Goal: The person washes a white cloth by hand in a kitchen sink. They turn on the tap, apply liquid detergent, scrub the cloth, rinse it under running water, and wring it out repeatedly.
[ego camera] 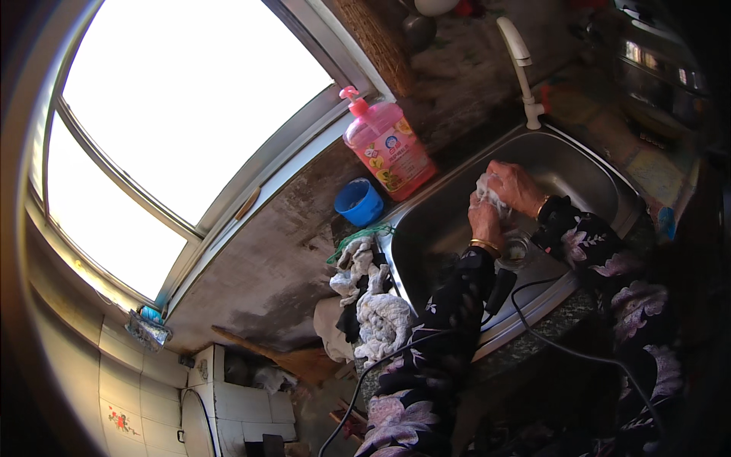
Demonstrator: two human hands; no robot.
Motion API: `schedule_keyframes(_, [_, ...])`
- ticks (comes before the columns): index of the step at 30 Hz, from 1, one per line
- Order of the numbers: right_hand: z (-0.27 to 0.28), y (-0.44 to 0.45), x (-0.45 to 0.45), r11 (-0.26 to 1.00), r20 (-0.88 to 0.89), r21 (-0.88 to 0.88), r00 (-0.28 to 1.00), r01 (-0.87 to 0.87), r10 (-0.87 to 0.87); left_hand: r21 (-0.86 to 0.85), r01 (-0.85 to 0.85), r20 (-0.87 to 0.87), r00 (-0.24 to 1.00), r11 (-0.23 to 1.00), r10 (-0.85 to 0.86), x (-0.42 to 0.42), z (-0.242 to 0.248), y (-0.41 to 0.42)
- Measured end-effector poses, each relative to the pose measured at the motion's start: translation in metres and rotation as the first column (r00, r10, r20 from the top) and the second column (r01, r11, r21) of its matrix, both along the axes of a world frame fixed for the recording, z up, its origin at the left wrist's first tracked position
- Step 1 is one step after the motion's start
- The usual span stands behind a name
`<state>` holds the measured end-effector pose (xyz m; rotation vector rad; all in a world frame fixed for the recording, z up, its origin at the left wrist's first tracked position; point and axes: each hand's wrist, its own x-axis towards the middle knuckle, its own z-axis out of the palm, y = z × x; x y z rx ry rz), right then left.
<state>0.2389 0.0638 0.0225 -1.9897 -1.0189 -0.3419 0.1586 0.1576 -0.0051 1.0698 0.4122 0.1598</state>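
Over a stainless steel sink (445, 240), both hands are close together around a white, soapy item (490, 191), perhaps a cloth; its full shape is hidden by the fingers. My left hand (485, 220) grips it from below, and my right hand (514, 185) closes on it from above. Each wrist bears a gold-coloured bangle. The sink drain (515, 251) lies just below my hands. A white faucet (522, 68) rises behind the sink's back edge, its spout away from the hands.
Beside the sink stand a pink pump bottle of liquid soap (394, 151) and a blue plastic cup (360, 203). Crumpled white cloths (380, 323) and a green mesh (360, 237) lie at its left rim. A black cable (548, 340) crosses near the sink's front edge.
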Motion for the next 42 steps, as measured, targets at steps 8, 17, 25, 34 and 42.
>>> schedule_keyframes(8, [-0.007,0.011,-0.007,0.987,0.259,-0.067,0.953,-0.145,0.157,-0.041,-0.156,-0.080,0.985,0.987,0.152,0.003,0.002,0.010])
schedule_keyframes(17, [-0.011,-0.001,0.011,0.994,-0.013,-0.068,0.996,0.086,-0.088,0.099,-0.049,0.075,0.996,0.994,0.041,-0.003,0.001,-0.004])
schedule_keyframes(25, [-0.002,0.008,-0.012,0.993,0.076,-0.019,0.990,-0.117,0.119,-0.177,-0.126,-0.098,0.989,0.976,0.110,-0.007,0.014,0.008])
schedule_keyframes(34, [-0.003,0.002,-0.004,1.000,0.106,-0.007,0.994,-0.017,0.018,-0.022,-0.151,-0.030,0.988,0.988,0.150,-0.006,0.013,-0.004])
schedule_keyframes(42, [0.002,0.001,-0.005,0.998,0.061,-0.063,0.998,0.016,-0.012,-0.067,-0.114,-0.015,0.993,0.991,0.113,0.001,-0.003,0.002])
